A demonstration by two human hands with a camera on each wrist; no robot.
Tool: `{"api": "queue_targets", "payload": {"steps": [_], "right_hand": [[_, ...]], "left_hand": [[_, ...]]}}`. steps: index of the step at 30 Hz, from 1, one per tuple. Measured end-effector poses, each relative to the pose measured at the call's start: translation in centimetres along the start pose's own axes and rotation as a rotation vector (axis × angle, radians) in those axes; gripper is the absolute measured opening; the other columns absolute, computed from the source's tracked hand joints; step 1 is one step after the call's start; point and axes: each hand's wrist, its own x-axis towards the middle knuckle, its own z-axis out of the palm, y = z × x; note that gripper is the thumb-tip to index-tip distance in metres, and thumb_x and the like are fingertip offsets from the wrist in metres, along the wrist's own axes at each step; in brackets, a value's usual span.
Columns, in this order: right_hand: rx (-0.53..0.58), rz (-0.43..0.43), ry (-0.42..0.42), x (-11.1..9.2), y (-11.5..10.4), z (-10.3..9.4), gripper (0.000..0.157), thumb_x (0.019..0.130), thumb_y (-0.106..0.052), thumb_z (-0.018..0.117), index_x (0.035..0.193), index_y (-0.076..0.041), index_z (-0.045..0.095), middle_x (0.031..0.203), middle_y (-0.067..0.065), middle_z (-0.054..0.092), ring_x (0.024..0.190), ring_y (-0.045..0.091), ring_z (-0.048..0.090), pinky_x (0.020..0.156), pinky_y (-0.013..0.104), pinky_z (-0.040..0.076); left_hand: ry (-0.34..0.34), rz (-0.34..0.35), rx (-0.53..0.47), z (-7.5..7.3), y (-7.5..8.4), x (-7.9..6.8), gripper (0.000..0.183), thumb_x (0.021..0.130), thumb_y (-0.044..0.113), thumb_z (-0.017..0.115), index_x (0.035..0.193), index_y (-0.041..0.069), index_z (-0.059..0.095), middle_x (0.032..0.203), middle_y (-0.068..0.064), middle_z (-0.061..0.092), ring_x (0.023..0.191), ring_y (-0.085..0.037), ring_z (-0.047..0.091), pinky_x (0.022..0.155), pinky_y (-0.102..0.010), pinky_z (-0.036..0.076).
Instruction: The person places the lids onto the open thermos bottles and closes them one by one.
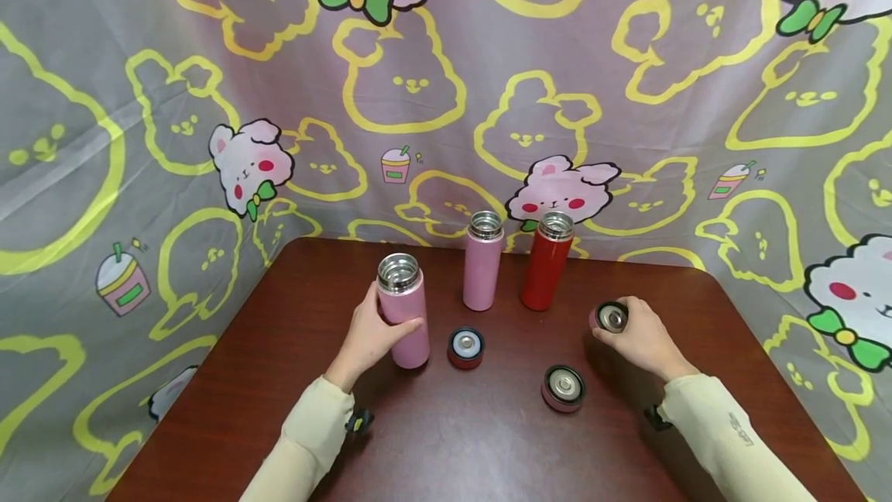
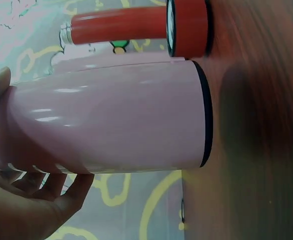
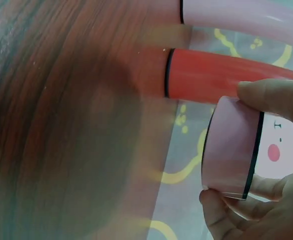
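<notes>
On the left, my left hand (image 1: pixel 369 335) grips a pink thermos bottle (image 1: pixel 409 335) round its side, thumb across the front. The bottle stands upright and its steel mouth is uncovered. In the left wrist view its dark-rimmed base shows beside a shadow on the table; whether it touches the wood I cannot tell. At the right, my right hand (image 1: pixel 648 338) pinches a pink bottle lid (image 3: pixel 231 147) between thumb and fingers. This lid is off the table, with its inner side facing up in the head view.
Behind stand another pink bottle (image 1: pixel 482 269) and a red bottle (image 1: pixel 547 269), both uncovered. A red lid (image 1: pixel 466 347) lies inside-up beside the held bottle. Another pink lid (image 1: pixel 564 387) lies nearer, inside-up. The brown table (image 1: pixel 460 440) ends at a patterned cloth (image 1: pixel 432 37).
</notes>
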Motion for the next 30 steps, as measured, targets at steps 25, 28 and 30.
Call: {"api": "queue_targets", "payload": {"steps": [25, 28, 30], "right_hand": [[-0.032, -0.189, 0.068, -1.6, -3.0, -1.2, 0.063, 0.071, -0.022, 0.080, 0.119, 0.006, 0.050, 0.109, 0.020, 0.053, 0.100, 0.035, 0.050, 0.083, 0.051, 0.042], [-0.033, -0.212, 0.074, -1.7, -3.5, -1.1, 0.063, 0.071, -0.022, 0.080, 0.119, 0.006, 0.050, 0.108, 0.019, 0.054, 0.099, 0.034, 0.050, 0.082, 0.050, 0.043], [-0.034, -0.229, 0.079, -1.7, -3.8, -1.1, 0.063, 0.070, -0.022, 0.080, 0.118, 0.005, 0.050, 0.107, 0.018, 0.054, 0.099, 0.033, 0.051, 0.082, 0.049, 0.043]], "left_hand": [[-0.195, 0.089, -0.123, 3.8, 5.3, -3.9, 0.075, 0.066, 0.013, 0.087, 0.128, 0.007, 0.046, 0.116, -0.006, 0.060, 0.102, -0.019, 0.060, 0.084, -0.036, 0.050], [-0.213, 0.129, -0.127, 5.0, 4.3, -3.8, 0.077, 0.066, 0.021, 0.088, 0.129, 0.012, 0.045, 0.116, -0.001, 0.060, 0.103, -0.015, 0.060, 0.085, -0.034, 0.050], [-0.226, 0.149, -0.129, 5.6, 4.3, -3.8, 0.078, 0.066, 0.023, 0.087, 0.130, 0.012, 0.044, 0.117, 0.001, 0.059, 0.103, -0.014, 0.060, 0.085, -0.034, 0.050]]}}
